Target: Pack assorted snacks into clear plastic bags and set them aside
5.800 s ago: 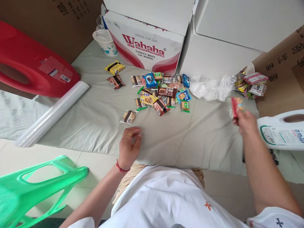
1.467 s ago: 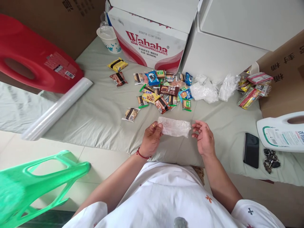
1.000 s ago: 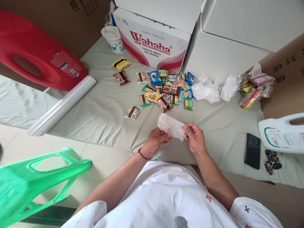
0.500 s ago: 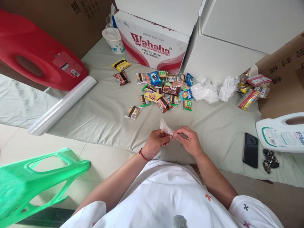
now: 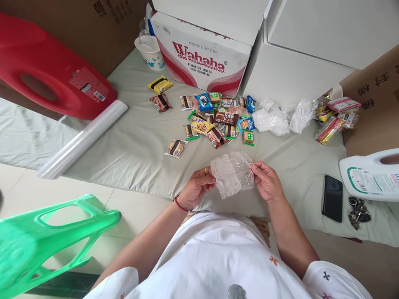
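Note:
Between my hands a clear plastic bag (image 5: 229, 176) is spread out, crinkled and see-through. My left hand (image 5: 199, 185) pinches its left edge, and my right hand (image 5: 264, 178) pinches its right edge. Just beyond the bag lies a loose heap of small wrapped snacks (image 5: 226, 118) in brown, blue, yellow and green packaging. One wrapped snack (image 5: 176, 148) sits apart, nearer my left hand. Crumpled clear plastic (image 5: 274, 120) rests to the right of the heap.
A Wahaha water carton (image 5: 202, 58) stands behind the snacks. On the left are a red jug (image 5: 62, 70), a plastic film roll (image 5: 84, 139) and a green stool (image 5: 56, 236). To the right lie more packets (image 5: 335, 118), a phone (image 5: 332, 198), keys (image 5: 358, 211) and a white bottle (image 5: 370, 178).
The plastic bag was bunched narrow between my fingers and is now opened out flat. My right hand has moved right and my left hand slightly left, widening the gap between them.

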The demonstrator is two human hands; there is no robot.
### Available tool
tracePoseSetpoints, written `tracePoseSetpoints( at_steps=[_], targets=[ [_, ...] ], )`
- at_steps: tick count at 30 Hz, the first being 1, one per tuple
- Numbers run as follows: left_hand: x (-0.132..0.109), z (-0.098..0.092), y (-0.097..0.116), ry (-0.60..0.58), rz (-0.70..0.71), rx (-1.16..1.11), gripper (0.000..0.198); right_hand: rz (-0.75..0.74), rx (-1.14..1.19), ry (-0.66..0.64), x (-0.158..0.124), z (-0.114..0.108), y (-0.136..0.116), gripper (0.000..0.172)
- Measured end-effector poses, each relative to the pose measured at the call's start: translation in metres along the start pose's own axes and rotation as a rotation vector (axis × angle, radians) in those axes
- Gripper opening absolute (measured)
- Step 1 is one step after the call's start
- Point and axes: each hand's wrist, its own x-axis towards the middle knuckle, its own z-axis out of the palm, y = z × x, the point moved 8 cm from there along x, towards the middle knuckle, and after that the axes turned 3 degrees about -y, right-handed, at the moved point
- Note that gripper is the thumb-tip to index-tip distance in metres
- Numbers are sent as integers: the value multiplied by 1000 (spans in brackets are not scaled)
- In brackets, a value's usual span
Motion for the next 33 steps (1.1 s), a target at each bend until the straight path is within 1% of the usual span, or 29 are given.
tracePoseSetpoints(
  at_steps=[4, 7, 10, 13, 16, 18, 20, 22, 25, 27, 30, 31, 32, 33],
  targets=[
    [1, -10, 4, 43, -26, 75, 26, -31, -67, 48, -3, -10, 2, 31],
    [3, -15, 10, 75, 12, 140, 24, -56, -164, 44, -4, -11, 5, 34],
    [4, -4, 15, 22, 73, 77, 24, -48, -191, 18, -5, -6, 9, 40],
    [4, 13, 10, -57, 26, -47, 28, -20, -116, 16, -6, 2, 13, 48],
    [6, 22, 6, -71, 5, -114, 29, 8, -117, -37, -7, 14, 18, 60],
    [8, 19, 8, -39, 21, -146, 28, 28, -193, -46, -6, 19, 21, 55],
    [10, 13, 10, -18, 23, -179, 26, 19, -261, -11, -4, 19, 22, 47],
    [13, 9, 9, -28, -9, -216, 23, -20, -294, 23, -2, 19, 19, 44],
    [18, 10, -2, -41, -92, -257, 24, -60, -287, 36, 0, 23, 15, 42],
    [19, 14, -15, -26, -141, -204, 28, -76, -316, 36, 1, 28, 14, 40],
    [20, 30, -34, -73, -222, -60, 41, -177, -494, 56, 1, 31, 10, 35],
    [20, 34, -37, -76, -219, -29, 45, -221, -566, 71, 1, 30, 8, 32],
    [20, 33, -36, -43, -187, -5, 48, -260, -631, 92, 2, 27, 8, 29],
    [20, 28, -30, 33, -121, 23, 47, -287, -684, 117, 2, 23, 8, 27]
  ],
)
